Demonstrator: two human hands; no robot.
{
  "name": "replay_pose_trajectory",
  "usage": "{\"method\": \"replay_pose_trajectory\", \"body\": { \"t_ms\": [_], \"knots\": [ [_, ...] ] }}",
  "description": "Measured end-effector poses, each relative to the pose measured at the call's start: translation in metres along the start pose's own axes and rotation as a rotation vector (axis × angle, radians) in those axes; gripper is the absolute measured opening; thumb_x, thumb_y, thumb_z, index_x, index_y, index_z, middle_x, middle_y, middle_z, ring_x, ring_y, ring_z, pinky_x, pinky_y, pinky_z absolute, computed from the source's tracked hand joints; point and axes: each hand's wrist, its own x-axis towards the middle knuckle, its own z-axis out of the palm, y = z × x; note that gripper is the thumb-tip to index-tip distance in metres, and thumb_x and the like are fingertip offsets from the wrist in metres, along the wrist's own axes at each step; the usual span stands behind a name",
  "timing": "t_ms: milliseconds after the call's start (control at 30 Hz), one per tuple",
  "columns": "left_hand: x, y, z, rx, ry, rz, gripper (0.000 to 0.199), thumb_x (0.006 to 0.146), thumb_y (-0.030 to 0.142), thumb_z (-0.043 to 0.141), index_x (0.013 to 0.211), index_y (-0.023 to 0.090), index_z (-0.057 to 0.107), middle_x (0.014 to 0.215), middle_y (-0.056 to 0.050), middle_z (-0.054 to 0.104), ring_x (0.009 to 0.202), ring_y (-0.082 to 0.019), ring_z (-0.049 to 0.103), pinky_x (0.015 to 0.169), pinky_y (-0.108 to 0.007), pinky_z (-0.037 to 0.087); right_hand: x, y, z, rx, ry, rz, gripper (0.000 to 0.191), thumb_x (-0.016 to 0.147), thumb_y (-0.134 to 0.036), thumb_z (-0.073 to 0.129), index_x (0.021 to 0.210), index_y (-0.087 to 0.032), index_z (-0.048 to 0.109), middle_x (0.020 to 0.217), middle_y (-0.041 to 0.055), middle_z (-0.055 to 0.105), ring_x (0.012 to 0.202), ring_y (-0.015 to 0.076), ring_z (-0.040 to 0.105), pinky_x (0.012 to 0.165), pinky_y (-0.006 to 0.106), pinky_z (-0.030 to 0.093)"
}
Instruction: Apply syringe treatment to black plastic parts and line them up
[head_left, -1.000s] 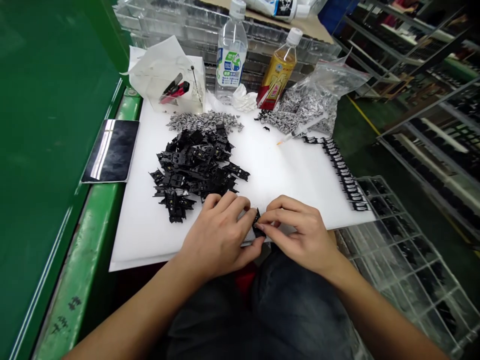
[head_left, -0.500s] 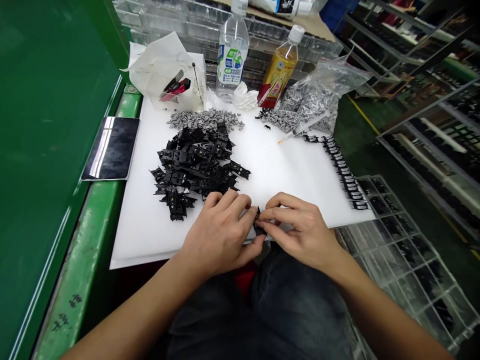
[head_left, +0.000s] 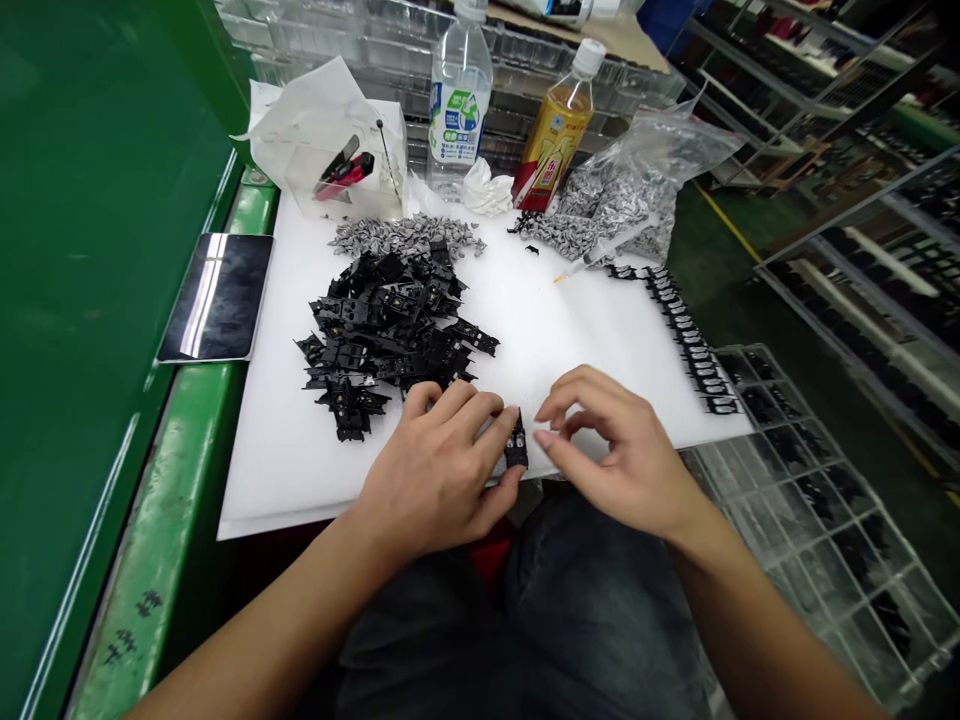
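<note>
Lap in dark denim jeans [head_left: 592, 620] at the near edge of the green counter [head_left: 161, 510]. Left hand [head_left: 431, 480] lies low on a white foam sheet [head_left: 277, 490], its fingers [head_left: 480, 420] curved narrow, tips and thumb against a small black plastic part [head_left: 516, 443]. Firm grip or light contact: cannot tell.

The part sits near the sheet's front edge, between the hands, its long axis running roughly away from the person. Left hand is the nearer, and touches it. Right hand [head_left: 622, 450] is just to its right, apart from it, fingers spread wide and holding nothing.

Beyond the left hand, a loose heap of black plastic parts [head_left: 382, 335]. Along the sheet's right edge, a neat row of black parts [head_left: 694, 350]. Lower right, a clear compartment tray [head_left: 817, 520] with dark parts in its cells. Farther on, a heap of small grey parts [head_left: 401, 235] and a syringe with an orange tip [head_left: 604, 255].

Far edge: a clear plastic box [head_left: 345, 170] holding a red-handled cutter, a zip bag of grey parts [head_left: 622, 205], a water bottle [head_left: 460, 90] and a bottle of amber drink [head_left: 553, 130]. Stacked clear trays [head_left: 450, 50] stand behind.
</note>
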Motion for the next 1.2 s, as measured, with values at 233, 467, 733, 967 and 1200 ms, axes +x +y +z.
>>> {"method": "replay_pose_trajectory", "body": {
  "t_ms": [233, 467, 733, 967, 1200],
  "knots": [
    [-0.002, -0.001, -0.002, -0.080, 0.056, -0.003, 0.035, 0.097, 0.015, 0.056, 0.131, 0.012, 0.063, 0.118, -0.009, 0.077, 0.109, -0.027, 0.067, 0.089, -0.049, 0.040, -0.004, 0.027, 0.001, -0.097, -0.056, -0.181, 0.051, 0.095, -0.012, 0.068, 0.144, -0.024, 0.060, 0.140, 0.0085, 0.071, 0.136, 0.0278, 0.062, 0.119, 0.049, 0.047],
    [-0.004, -0.005, 0.003, -0.053, 0.103, 0.021, 0.008, 0.098, 0.022, 0.072, 0.104, 0.018, 0.070, 0.103, -0.004, 0.077, 0.098, -0.024, 0.067, 0.083, -0.044, 0.042, -0.010, 0.035, 0.009, -0.188, -0.007, -0.298, 0.039, 0.098, -0.012, 0.070, 0.135, -0.021, 0.065, 0.122, 0.0094, 0.076, 0.116, 0.0251, 0.068, 0.106, 0.046, 0.055],
    [-0.004, -0.003, 0.002, -0.049, 0.082, 0.029, 0.014, 0.096, 0.017, 0.075, 0.110, 0.017, 0.071, 0.107, -0.006, 0.077, 0.102, -0.024, 0.063, 0.084, -0.042, 0.047, -0.011, 0.039, 0.008, -0.262, -0.090, -0.363, 0.043, 0.099, -0.005, 0.062, 0.139, -0.021, 0.067, 0.129, 0.0128, 0.073, 0.121, 0.0278, 0.063, 0.107, 0.050, 0.055],
    [-0.005, -0.005, 0.005, -0.067, 0.076, 0.032, 0.015, 0.096, 0.017, 0.076, 0.110, 0.017, 0.071, 0.107, -0.006, 0.077, 0.100, -0.023, 0.062, 0.084, -0.041, 0.051, -0.010, 0.039, 0.006, -0.288, -0.104, -0.397, 0.047, 0.099, -0.006, 0.062, 0.142, -0.023, 0.064, 0.129, 0.0126, 0.074, 0.120, 0.0292, 0.064, 0.104, 0.053, 0.055],
    [-0.004, -0.005, 0.003, -0.099, 0.098, 0.002, 0.015, 0.096, 0.016, 0.076, 0.110, 0.018, 0.071, 0.109, -0.004, 0.078, 0.102, -0.022, 0.064, 0.086, -0.040, 0.052, -0.011, 0.041, 0.008, -0.121, 0.043, -0.276, 0.049, 0.097, -0.012, 0.073, 0.143, -0.024, 0.059, 0.119, 0.0076, 0.078, 0.113, 0.0240, 0.070, 0.105, 0.047, 0.057]
  ]
}}
